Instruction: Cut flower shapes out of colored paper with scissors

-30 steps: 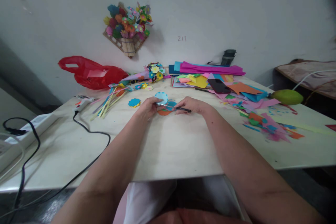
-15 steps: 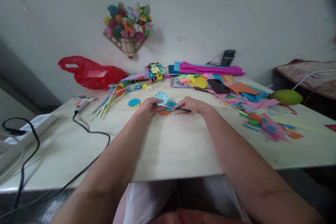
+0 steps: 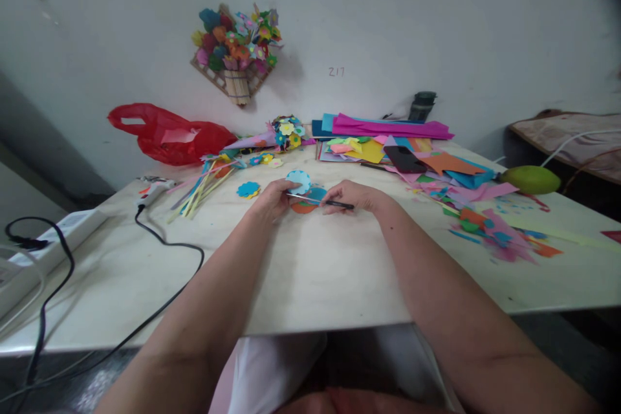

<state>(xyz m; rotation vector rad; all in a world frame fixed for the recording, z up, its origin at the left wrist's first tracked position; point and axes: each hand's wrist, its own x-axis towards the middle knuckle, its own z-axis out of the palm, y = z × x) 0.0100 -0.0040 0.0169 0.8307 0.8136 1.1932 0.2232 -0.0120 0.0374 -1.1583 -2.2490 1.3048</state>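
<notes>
Light-blue disc (image 3: pixel 297 181) is located near the middle of the bench (image 3: pixel 334 272), pinched by the left hand (image 3: pixel 275 199). I check the layout through the head view, left to right.

Glue gun (image 3: pixel 156 192): lies at the left, apart from both hands. Paper strips (image 3: pixel 201 191): lie in a loose bundle beside it. Blue scalloped piece (image 3: pixel 248 189): overlaps a yellow piece (image 3: pixel 254 195); I judge its outline to be finished.

Left hand: fingers closed on the disc's lower edge. Disc rim: appears notched; how much is cut is too small to tell. Orange disc (image 3: pixel 303 207) and blue disc (image 3: pixel 317 194): sit between the hands, partly covered; their visible edges look plain, so I judge their shaping is left to do. Scissors (image 3: pixel 339 204), as I read the black-handled tool: metal end beside the left fingers, blade opening unclear. Right hand (image 3: pixel 349 196): fingers closed around the handle. Paper scraps (image 3: pixel 507 236): lie farther right.
</notes>
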